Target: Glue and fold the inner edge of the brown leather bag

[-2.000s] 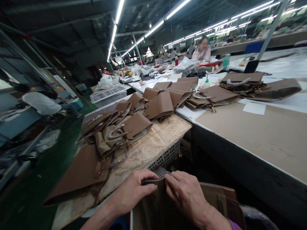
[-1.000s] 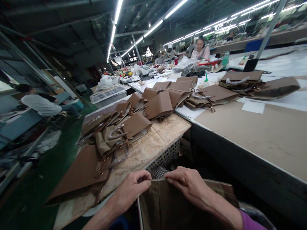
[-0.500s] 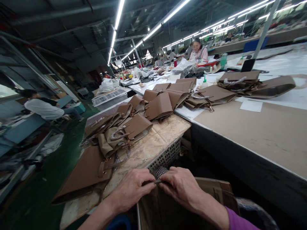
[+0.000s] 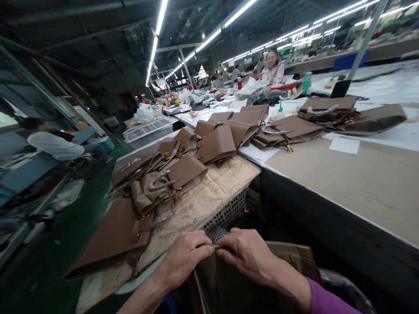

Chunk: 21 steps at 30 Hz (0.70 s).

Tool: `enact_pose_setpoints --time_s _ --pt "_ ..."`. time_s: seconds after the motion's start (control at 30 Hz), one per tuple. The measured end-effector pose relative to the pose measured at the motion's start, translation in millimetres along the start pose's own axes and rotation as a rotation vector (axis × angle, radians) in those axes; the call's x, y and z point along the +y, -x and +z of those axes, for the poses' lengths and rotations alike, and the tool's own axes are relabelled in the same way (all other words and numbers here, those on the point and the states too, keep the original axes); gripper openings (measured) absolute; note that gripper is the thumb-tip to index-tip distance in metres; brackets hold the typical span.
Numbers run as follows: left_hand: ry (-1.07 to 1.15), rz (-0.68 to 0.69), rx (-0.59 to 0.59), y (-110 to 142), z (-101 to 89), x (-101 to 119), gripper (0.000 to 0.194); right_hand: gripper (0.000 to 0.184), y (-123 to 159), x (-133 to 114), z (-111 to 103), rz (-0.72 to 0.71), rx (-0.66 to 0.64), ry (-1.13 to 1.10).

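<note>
Low in the view, both hands pinch the upper edge of a brown handbag with an olive-toned inside. My left hand grips that edge between thumb and fingers. Close beside it, my right hand pinches the same edge, its fingers curled over it. A plastic-wrapped handle shows at the bag's right side. Below my hands the bag's lower part is dark and partly cut off. Black-and-white checked cloth appears just behind my fingertips.
Several brown handbags lie heaped on a worn wooden board ahead and left. A perforated crate sits beneath its edge. A long table with more bags stands right. One person sits left; another works farther back.
My hands keep their pinch on the bag's edge. The bag's left side panel has tilted and shifted a little to the right. The view has turned slightly.
</note>
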<state>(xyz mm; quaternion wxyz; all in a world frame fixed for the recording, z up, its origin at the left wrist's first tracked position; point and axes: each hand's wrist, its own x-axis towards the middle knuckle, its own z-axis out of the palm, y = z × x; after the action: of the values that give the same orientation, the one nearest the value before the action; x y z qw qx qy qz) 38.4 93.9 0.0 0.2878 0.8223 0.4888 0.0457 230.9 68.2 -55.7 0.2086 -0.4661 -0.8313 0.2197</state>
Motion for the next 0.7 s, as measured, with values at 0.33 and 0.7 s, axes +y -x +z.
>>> enact_pose_setpoints --time_s 0.33,0.7 --pt "-0.057 0.011 -0.098 -0.5 -17.7 4.7 0.014 0.030 -5.8 3.8 8.5 -0.080 0.029 0.122" --pt "-0.239 -0.016 -0.021 0.7 -14.8 10.2 0.008 0.027 -5.7 1.7 6.5 -0.041 0.025 0.134"
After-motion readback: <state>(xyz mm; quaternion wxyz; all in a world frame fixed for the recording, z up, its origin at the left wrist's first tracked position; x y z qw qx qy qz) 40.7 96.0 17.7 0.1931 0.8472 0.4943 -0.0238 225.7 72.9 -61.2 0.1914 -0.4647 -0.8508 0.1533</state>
